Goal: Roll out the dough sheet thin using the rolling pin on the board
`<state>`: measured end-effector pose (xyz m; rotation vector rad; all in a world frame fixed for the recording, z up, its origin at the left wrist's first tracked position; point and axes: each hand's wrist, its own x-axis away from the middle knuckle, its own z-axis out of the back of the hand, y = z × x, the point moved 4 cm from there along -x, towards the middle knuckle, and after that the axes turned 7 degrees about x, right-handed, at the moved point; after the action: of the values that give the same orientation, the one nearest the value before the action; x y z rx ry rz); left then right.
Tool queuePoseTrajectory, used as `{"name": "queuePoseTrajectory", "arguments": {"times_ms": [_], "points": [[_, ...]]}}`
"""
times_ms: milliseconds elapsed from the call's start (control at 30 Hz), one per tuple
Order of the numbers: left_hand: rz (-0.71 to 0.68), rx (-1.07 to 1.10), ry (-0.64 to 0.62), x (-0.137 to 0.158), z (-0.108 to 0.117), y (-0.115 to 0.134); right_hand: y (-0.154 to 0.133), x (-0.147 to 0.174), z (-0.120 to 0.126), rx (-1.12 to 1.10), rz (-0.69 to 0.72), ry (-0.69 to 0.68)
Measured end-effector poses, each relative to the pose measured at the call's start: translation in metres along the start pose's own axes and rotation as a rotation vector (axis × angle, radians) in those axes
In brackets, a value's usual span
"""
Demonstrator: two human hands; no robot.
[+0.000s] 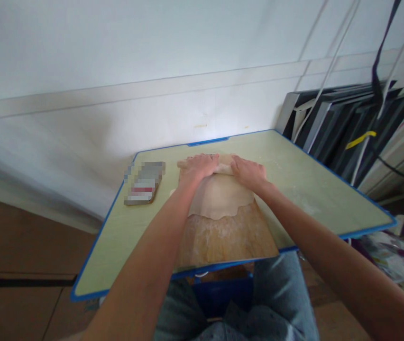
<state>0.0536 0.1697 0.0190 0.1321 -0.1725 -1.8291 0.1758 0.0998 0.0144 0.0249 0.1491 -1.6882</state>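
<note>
A thin, pale sheet of dough (pixel 221 196) with a wavy near edge lies over a wooden board (pixel 228 239) dusted with flour. Across the far part of the dough runs a rolling pin (pixel 224 169), partly covered by both hands. My left hand (pixel 201 166) curls over the pin's left side, and a light wooden end pokes out beyond it. On the right side, my right hand (pixel 248 171) is closed over the pin. Whether dough is wrapped around the pin, I cannot tell.
The pale green table (pixel 330 199) has a blue rim and stands against a white wall. A blurred-out phone-like slab (pixel 145 184) lies to the left of the board. Dark flat panels (pixel 344 118) lean at the right, with hanging cords (pixel 378 71) in front of them.
</note>
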Motion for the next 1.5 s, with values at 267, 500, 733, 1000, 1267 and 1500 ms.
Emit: {"name": "queuePoseTrajectory", "arguments": {"times_ms": [267, 500, 733, 1000, 1267, 1500], "points": [[0.028, 0.008, 0.036, -0.014, 0.0, 0.003, 0.008, -0.03, -0.004, -0.013, -0.027, -0.042], [0.052, 0.099, 0.056, -0.031, -0.001, 0.003, 0.016, -0.057, -0.012, -0.017, -0.035, -0.064], [0.063, 0.128, 0.047, -0.04, 0.001, 0.003, 0.021, -0.08, -0.017, -0.014, -0.066, -0.092], [-0.063, 0.093, 0.023, -0.032, 0.0, 0.0, 0.021, -0.083, -0.018, -0.015, -0.047, -0.074], [-0.395, 0.012, -0.046, 0.019, 0.006, -0.041, 0.018, -0.061, -0.016, -0.004, 0.078, 0.003], [-0.425, -0.138, 0.117, 0.059, 0.008, -0.068, 0.014, -0.051, -0.008, 0.027, 0.056, 0.155]]}}
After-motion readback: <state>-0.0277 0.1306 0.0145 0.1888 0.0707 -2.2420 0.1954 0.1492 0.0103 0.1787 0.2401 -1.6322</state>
